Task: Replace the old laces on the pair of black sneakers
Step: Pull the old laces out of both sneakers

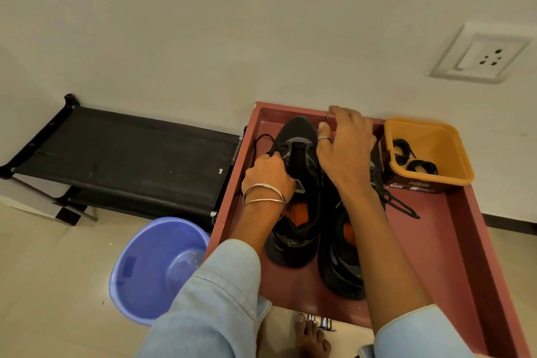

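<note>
Down by the near edge of the red tray (465, 256), a bare foot (312, 340) pokes out beside some metal fittings, and two pale denim sleeves (220, 293) reach in over it. To the left on the tiled floor sits a purple plastic basin (151, 270).

On the tray, two black sneakers stand side by side, toes pointing toward the wall. The right sneaker (340, 264) sits nearer, partly under the right forearm, its old lace (398, 203) trailing loose toward the middle of the tray. The left sneaker (299, 183) lies a little further in, and the left hand (270, 174), bangles on the wrist, has its fingers curled round the edge by the eyelets, gripping there. A loop of black lace (260, 142) spills off the toe end toward the tray's left wall. The right hand (344, 148) hangs over the toe, fingers spread and relaxed, holding nothing that I can see, fingertips near the far wall of the tray.

In the far right corner sits a yellow tub (453, 171) with coiled black laces (412, 158) inside. Off to the left, against the wall, stands a low black rack (130, 154); a socket (482, 55) is up on the wall to the right.
</note>
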`<control>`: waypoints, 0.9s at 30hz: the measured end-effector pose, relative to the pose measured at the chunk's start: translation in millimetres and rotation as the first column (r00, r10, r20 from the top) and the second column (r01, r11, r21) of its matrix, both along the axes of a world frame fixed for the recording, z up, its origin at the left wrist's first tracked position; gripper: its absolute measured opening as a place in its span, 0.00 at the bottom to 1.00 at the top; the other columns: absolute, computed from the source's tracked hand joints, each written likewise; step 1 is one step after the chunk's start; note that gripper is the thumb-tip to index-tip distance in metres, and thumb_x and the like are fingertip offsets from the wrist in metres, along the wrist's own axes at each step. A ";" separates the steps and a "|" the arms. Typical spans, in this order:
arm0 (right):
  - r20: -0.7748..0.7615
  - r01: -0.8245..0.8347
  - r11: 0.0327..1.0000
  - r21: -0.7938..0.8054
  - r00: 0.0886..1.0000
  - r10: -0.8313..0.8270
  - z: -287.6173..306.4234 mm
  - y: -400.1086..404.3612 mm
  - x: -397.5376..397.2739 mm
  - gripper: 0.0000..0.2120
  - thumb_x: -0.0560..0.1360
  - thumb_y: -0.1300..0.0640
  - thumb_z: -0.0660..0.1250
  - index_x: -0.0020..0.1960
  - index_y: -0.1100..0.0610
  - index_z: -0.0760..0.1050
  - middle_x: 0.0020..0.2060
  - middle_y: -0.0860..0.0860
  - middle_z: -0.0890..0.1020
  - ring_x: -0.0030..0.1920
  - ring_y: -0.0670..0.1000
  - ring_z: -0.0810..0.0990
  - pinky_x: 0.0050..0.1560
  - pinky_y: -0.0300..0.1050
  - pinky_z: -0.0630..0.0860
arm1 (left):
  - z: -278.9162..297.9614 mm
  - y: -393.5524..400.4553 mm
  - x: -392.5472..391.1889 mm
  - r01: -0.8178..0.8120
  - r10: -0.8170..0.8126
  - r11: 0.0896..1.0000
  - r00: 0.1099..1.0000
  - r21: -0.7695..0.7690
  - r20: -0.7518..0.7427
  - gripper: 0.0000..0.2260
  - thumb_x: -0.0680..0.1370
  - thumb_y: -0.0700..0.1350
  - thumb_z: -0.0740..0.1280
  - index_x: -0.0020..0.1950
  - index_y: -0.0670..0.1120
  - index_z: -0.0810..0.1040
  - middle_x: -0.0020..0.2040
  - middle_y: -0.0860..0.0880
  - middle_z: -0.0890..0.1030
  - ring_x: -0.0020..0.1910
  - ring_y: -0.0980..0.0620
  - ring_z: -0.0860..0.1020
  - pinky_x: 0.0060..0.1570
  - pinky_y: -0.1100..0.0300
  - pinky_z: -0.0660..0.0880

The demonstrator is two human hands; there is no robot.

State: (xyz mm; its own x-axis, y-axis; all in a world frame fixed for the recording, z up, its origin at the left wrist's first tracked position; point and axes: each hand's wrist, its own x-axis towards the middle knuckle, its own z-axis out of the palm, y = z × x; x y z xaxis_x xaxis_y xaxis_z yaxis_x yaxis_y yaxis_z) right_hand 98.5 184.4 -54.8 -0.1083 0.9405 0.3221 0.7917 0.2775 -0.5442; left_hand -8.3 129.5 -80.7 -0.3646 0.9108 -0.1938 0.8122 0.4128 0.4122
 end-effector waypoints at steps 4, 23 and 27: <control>0.295 -0.137 0.973 -0.185 0.937 0.188 -12.4 -10.2 -12.0 0.17 0.79 0.53 0.59 0.67 0.54 0.72 0.71 0.54 0.63 0.70 0.57 0.57 0.66 0.58 0.58 | -0.4 -1.6 2.4 -0.013 0.014 0.999 1.000 -0.041 0.009 0.23 0.78 0.50 0.63 0.72 0.46 0.66 0.62 0.42 0.72 0.58 0.38 0.75 0.53 0.47 0.74; -0.186 -0.211 0.866 -0.454 0.973 0.139 19.6 -1.8 6.8 0.11 0.76 0.50 0.65 0.40 0.55 0.78 0.51 0.56 0.79 0.61 0.57 0.68 0.64 0.61 0.67 | -3.7 -0.6 13.5 -0.083 0.088 0.987 0.996 -0.138 0.025 0.30 0.78 0.45 0.65 0.77 0.46 0.54 0.66 0.40 0.68 0.61 0.35 0.73 0.54 0.45 0.74; -0.664 -0.386 0.827 -0.410 0.747 0.019 48.7 -8.7 10.5 0.11 0.81 0.57 0.60 0.44 0.59 0.77 0.45 0.54 0.81 0.49 0.46 0.80 0.53 0.40 0.75 | -1.3 -1.3 14.6 -0.066 0.064 0.985 0.998 -0.162 -0.014 0.32 0.79 0.42 0.64 0.78 0.46 0.50 0.69 0.40 0.65 0.62 0.36 0.72 0.55 0.46 0.74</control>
State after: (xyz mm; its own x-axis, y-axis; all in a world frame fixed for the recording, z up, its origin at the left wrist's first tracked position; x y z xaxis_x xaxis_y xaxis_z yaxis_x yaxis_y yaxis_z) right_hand 109.0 175.7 -6.1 -0.2692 0.9565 -0.1119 0.1898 -0.0612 -0.9799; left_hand 6.3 128.2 -82.1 -0.4245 0.8418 -0.3336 0.7848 0.5258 0.3281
